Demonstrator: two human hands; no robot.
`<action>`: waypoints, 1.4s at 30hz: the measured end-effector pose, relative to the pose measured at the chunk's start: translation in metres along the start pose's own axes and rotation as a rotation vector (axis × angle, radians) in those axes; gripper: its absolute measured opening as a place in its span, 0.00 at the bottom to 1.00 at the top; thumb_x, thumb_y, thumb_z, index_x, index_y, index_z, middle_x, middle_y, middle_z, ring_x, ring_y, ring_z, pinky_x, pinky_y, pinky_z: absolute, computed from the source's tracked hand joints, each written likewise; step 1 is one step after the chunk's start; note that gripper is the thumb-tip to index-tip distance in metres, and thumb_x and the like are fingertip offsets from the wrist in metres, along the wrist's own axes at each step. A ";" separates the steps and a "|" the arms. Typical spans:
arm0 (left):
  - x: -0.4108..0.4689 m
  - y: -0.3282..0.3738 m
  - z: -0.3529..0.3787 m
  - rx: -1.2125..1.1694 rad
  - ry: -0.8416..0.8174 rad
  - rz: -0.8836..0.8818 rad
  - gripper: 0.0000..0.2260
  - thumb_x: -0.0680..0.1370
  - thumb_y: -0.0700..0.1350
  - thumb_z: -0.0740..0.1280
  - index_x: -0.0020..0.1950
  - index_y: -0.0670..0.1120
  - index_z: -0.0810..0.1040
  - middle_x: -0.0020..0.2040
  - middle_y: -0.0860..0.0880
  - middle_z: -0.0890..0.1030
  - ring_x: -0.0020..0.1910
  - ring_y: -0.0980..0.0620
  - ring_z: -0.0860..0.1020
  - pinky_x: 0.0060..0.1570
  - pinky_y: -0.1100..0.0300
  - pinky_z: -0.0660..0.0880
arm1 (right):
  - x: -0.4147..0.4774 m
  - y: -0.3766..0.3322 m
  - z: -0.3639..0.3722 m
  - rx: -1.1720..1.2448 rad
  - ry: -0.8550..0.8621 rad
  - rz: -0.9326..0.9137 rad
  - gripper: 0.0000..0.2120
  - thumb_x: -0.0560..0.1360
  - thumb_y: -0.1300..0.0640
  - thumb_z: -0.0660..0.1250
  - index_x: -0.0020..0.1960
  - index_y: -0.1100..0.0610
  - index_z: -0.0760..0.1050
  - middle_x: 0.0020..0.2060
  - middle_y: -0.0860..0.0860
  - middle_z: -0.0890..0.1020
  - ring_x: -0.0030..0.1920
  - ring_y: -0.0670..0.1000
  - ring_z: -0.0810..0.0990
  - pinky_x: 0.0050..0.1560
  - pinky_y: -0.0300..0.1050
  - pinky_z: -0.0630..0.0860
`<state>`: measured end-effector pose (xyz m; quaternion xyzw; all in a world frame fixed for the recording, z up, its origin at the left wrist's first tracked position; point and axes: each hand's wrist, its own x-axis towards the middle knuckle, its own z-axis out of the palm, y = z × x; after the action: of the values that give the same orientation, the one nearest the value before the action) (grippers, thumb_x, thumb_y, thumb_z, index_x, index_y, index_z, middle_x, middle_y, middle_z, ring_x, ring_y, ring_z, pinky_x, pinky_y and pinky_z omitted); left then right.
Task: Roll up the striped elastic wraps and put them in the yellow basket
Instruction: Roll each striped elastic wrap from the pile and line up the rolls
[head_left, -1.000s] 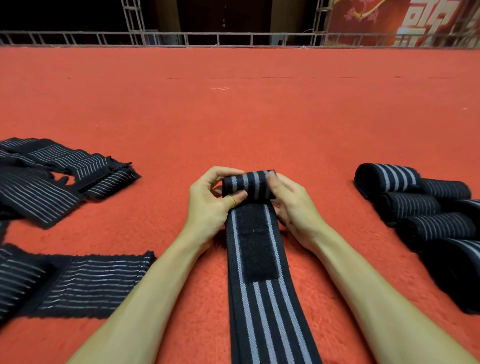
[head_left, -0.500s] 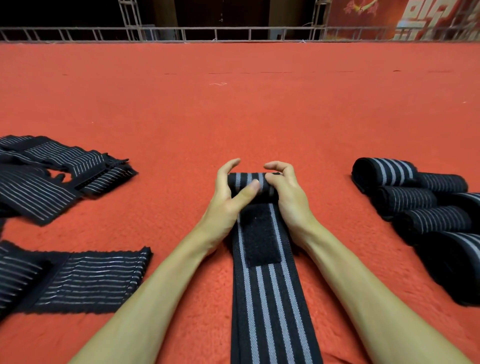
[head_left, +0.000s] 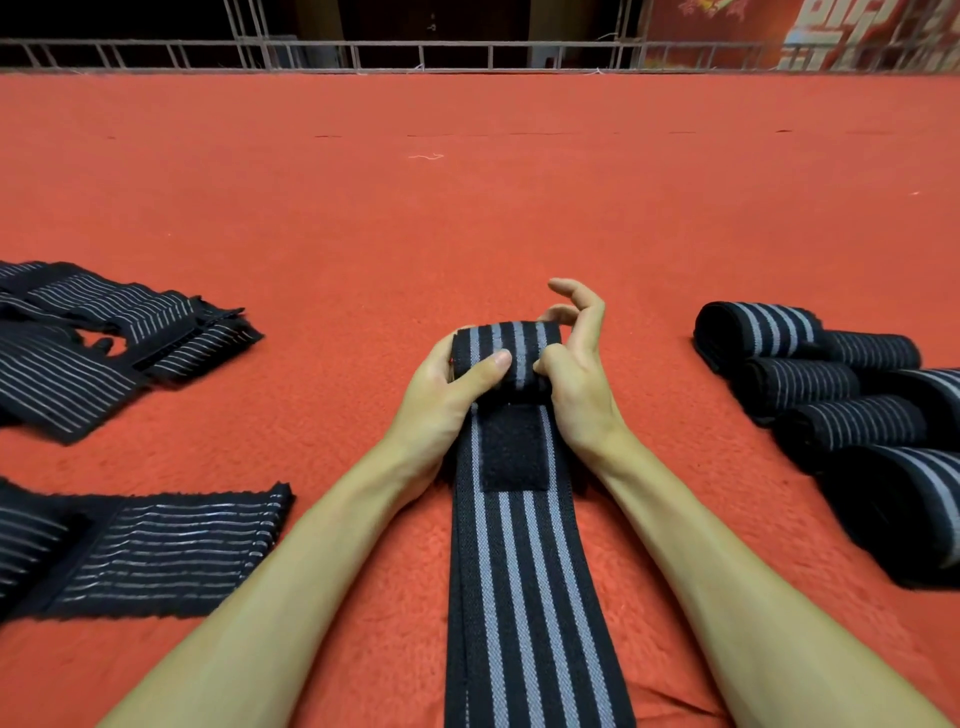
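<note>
A black elastic wrap with grey stripes (head_left: 519, 571) lies lengthways on the red carpet between my forearms. Its far end is rolled into a thick roll (head_left: 511, 345), just beyond a black fastening patch (head_left: 511, 447). My left hand (head_left: 441, 395) grips the roll's left end, thumb across its front. My right hand (head_left: 576, 374) presses the roll's right end with thumb and palm, its fingers lifted and spread. The yellow basket is not in view.
Several rolled wraps (head_left: 831, 395) lie in a cluster at the right. Flat unrolled striped wraps lie at the left (head_left: 104, 343) and lower left (head_left: 156, 551). A metal railing (head_left: 467, 54) borders the carpet's far edge.
The roll has grown thicker and moved toward me along the wrap, covering more of the strip before the patch. My right fingers have lifted off the roll and spread.
</note>
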<state>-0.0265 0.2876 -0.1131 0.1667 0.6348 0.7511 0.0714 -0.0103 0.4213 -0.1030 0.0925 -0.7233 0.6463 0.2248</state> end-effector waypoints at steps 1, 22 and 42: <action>0.000 -0.001 -0.001 -0.020 -0.004 0.013 0.22 0.72 0.48 0.72 0.63 0.41 0.73 0.52 0.45 0.82 0.50 0.51 0.80 0.54 0.54 0.77 | 0.001 -0.002 0.001 0.020 0.007 0.038 0.28 0.66 0.62 0.53 0.65 0.52 0.58 0.53 0.47 0.66 0.50 0.37 0.68 0.51 0.32 0.68; -0.001 0.002 -0.002 0.088 -0.022 0.234 0.21 0.71 0.26 0.66 0.54 0.50 0.74 0.42 0.56 0.78 0.41 0.57 0.76 0.45 0.60 0.75 | 0.001 0.001 0.006 0.127 0.077 0.413 0.16 0.78 0.42 0.63 0.55 0.54 0.72 0.45 0.47 0.79 0.43 0.44 0.78 0.48 0.42 0.73; -0.004 0.001 0.001 -0.026 -0.017 -0.081 0.20 0.72 0.56 0.65 0.60 0.50 0.67 0.59 0.48 0.80 0.56 0.53 0.81 0.58 0.55 0.76 | -0.005 -0.001 0.009 0.054 0.044 0.047 0.32 0.71 0.48 0.59 0.74 0.45 0.60 0.61 0.50 0.71 0.58 0.46 0.73 0.64 0.44 0.71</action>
<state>-0.0227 0.2870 -0.1123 0.1461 0.6306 0.7544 0.1092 -0.0074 0.4119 -0.1051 0.0674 -0.7025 0.6726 0.2227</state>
